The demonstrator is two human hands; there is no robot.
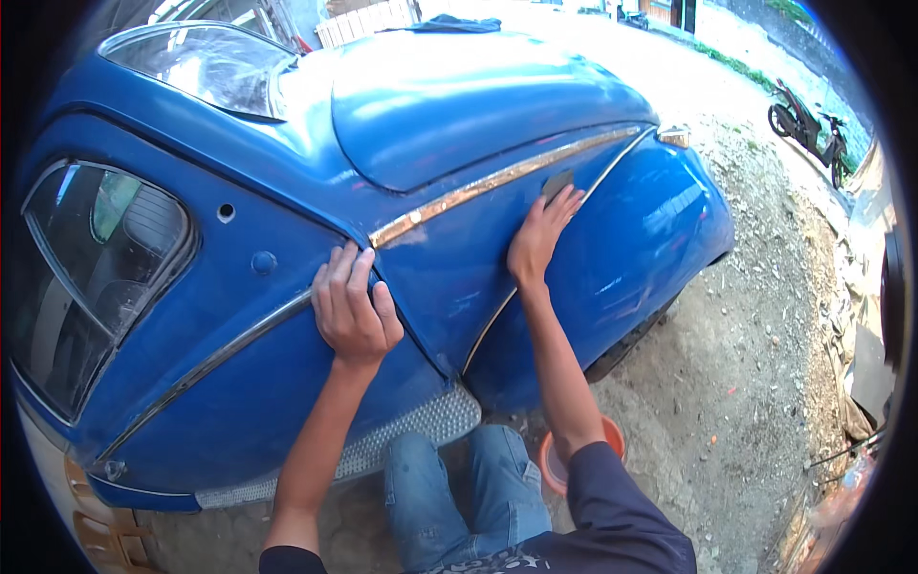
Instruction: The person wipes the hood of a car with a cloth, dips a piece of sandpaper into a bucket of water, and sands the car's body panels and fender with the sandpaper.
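Note:
A blue car body fills the view before me. My right hand [539, 233] lies on the blue side panel [445, 287] between the trim strip and the front fender. Its fingers press a small grey sheet [557, 184], perhaps sandpaper, flat on the paint; part of the sheet is hidden beneath them. My left hand [355, 305] rests on the door's front edge with nothing held, fingertips near the rear end of the rust-stained trim strip [495, 179]. Beneath that hand, a chrome trim strip [215, 366] runs back along the blue door [265, 402].
The rounded front fender [624, 244] bulges at the right. Below the door runs a silver studded running board [401, 430]. An orange bucket [614, 435], partly behind my right arm, stands on the ground. A dark cloth [455, 24] lies on the hood; a motorbike [807, 129] stands farther off.

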